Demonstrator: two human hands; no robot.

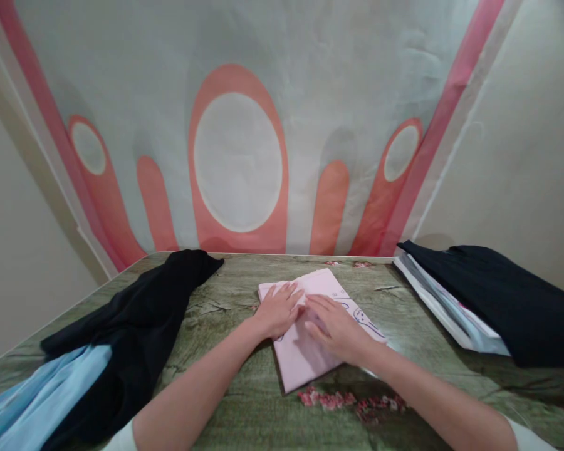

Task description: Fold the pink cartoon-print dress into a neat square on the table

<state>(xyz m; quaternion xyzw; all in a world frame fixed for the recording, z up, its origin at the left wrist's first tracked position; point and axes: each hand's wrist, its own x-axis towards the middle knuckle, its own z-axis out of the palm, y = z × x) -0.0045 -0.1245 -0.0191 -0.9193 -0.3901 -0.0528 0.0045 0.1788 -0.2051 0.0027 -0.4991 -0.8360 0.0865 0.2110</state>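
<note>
A folded pink garment (305,357) with a blue line drawing lies in the middle of the table. My left hand (278,308) rests flat on its left part, fingers stretched out towards the far edge. My right hand (338,326) lies flat on its middle, fingers spread and pointing left, almost touching the left hand. Neither hand grips anything; both press down on the cloth.
The table (225,382) has a green wood-look cover with pink flowers. A black garment (136,319) over light blue cloth (37,401) lies at the left. At the right a black garment (507,294) tops a stack of folded clothes (451,307). A patterned sheet (239,125) hangs behind.
</note>
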